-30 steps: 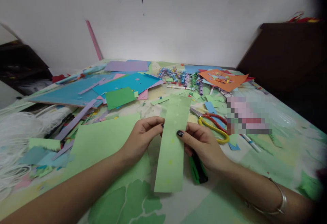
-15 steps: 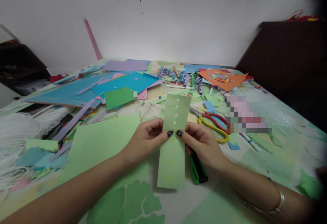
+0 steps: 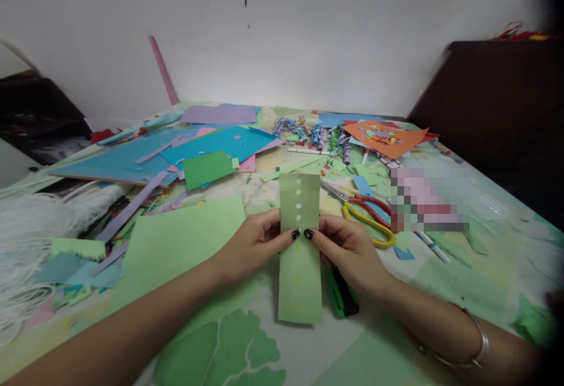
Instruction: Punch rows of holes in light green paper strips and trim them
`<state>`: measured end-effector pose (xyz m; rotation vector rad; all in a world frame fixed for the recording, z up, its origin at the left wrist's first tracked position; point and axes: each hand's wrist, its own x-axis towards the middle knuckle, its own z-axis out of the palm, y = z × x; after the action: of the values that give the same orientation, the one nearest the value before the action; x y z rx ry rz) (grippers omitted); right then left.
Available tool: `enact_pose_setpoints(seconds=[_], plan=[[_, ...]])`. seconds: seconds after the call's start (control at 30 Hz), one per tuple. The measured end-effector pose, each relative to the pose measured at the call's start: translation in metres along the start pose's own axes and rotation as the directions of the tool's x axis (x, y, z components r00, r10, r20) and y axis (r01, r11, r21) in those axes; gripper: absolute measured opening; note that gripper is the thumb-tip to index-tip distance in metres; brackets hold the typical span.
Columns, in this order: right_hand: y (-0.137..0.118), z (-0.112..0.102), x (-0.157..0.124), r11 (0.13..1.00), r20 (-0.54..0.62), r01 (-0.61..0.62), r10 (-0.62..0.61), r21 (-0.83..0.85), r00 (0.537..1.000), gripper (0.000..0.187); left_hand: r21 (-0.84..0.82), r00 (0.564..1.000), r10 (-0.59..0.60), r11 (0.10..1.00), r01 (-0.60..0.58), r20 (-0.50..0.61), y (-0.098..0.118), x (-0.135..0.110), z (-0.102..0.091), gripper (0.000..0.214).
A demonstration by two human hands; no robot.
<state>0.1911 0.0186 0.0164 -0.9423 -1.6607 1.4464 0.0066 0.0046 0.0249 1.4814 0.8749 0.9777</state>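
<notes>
A light green paper strip (image 3: 300,280) stands upright between my hands, with a row of small whitish dots down its upper half and fainter yellow dots lower down. My left hand (image 3: 259,240) pinches its left edge, the thumb lying across the front. On the opposite edge my right hand (image 3: 350,248) grips in the same way, so both dark-nailed thumbs nearly meet at mid-strip. Behind the paper most of my fingers are hidden. Just below my right hand lies a green and black stapler-like tool (image 3: 342,296). Scissors (image 3: 368,215) with red and yellow handles rest beyond that hand.
A large light green sheet (image 3: 176,245) lies under my left forearm. White cord (image 3: 26,251) is heaped at the left. Blue sheets (image 3: 215,144), curled paper pieces (image 3: 317,133) and an orange sheet (image 3: 392,142) with scraps spread along the back, before the wall.
The strip has straightened from a slight tilt, its top shifting left and down a little. Both hands keep their hold near the middle.
</notes>
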Motion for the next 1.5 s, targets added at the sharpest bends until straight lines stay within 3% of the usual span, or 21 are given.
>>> enact_pose_setpoints(seconds=[0.23,0.47,0.63,0.73,0.8,0.87,0.93,0.97,1.03,1.07,1.13,1.2,1.3,1.5], plan=[[-0.002,-0.002,0.001,1.000,-0.004,0.030,-0.030,0.007,1.000,0.026,-0.105,0.988,-0.087,0.989,0.100,0.125,-0.003,0.000,-0.003,0.022],[-0.002,-0.003,0.002,0.999,0.015,0.036,-0.037,0.011,0.999,0.025,-0.132,1.000,-0.006,0.991,0.004,-0.016,-0.005,0.000,-0.004,0.026],[-0.002,-0.004,0.000,0.999,0.003,0.052,-0.052,-0.016,0.999,0.025,-0.095,0.998,-0.048,0.994,0.045,-0.031,-0.003,0.000,-0.004,0.023],[-0.002,-0.004,-0.001,0.996,-0.013,0.087,-0.087,-0.026,0.996,0.022,0.056,0.996,-0.001,0.998,0.006,-0.086,-0.001,0.000,-0.005,0.019],[-0.002,-0.004,-0.002,0.984,-0.075,0.164,-0.169,-0.068,0.983,0.018,0.275,0.969,0.137,0.958,-0.078,-0.205,0.002,-0.002,-0.006,0.015],[-0.002,-0.006,-0.003,0.942,-0.175,0.282,-0.313,-0.184,0.933,0.015,0.440,0.874,0.325,0.886,-0.148,-0.361,0.005,-0.006,-0.007,0.018],[-0.002,-0.010,-0.003,0.832,-0.207,0.423,-0.513,-0.358,0.833,0.014,0.426,0.794,0.392,0.885,-0.187,-0.465,0.009,-0.010,-0.007,0.019],[-0.002,-0.012,-0.002,0.747,-0.174,0.492,-0.612,-0.446,0.771,0.018,0.355,0.801,0.363,0.913,-0.203,-0.476,0.011,-0.012,-0.006,0.015],[-0.002,-0.016,-0.001,0.552,-0.057,0.595,-0.759,-0.585,0.648,0.031,0.149,0.893,0.233,0.971,-0.189,-0.386,0.013,-0.013,-0.002,0.014],[-0.002,-0.017,0.000,0.460,0.005,0.616,-0.799,-0.639,0.601,0.036,0.053,0.938,0.173,0.985,-0.165,-0.301,0.014,-0.013,0.000,0.023],[0.000,-0.019,0.000,0.327,0.090,0.611,-0.830,-0.721,0.551,0.039,-0.078,0.982,0.097,0.991,-0.110,-0.160,0.013,-0.012,0.005,0.038],[0.002,-0.020,0.000,0.242,0.143,0.584,-0.833,-0.775,0.534,0.037,-0.161,0.995,0.060,0.984,-0.073,-0.084,0.010,-0.010,0.008,0.041],[0.005,-0.019,0.000,0.190,0.189,0.570,-0.821,-0.799,0.539,0.035,-0.224,0.993,0.061,0.971,-0.082,-0.096,0.005,-0.009,0.009,0.034],[0.004,-0.016,0.003,0.291,0.193,0.638,-0.793,-0.713,0.577,0.047,-0.052,0.962,0.136,0.987,-0.153,-0.237,0.005,-0.009,0.006,0.033]])
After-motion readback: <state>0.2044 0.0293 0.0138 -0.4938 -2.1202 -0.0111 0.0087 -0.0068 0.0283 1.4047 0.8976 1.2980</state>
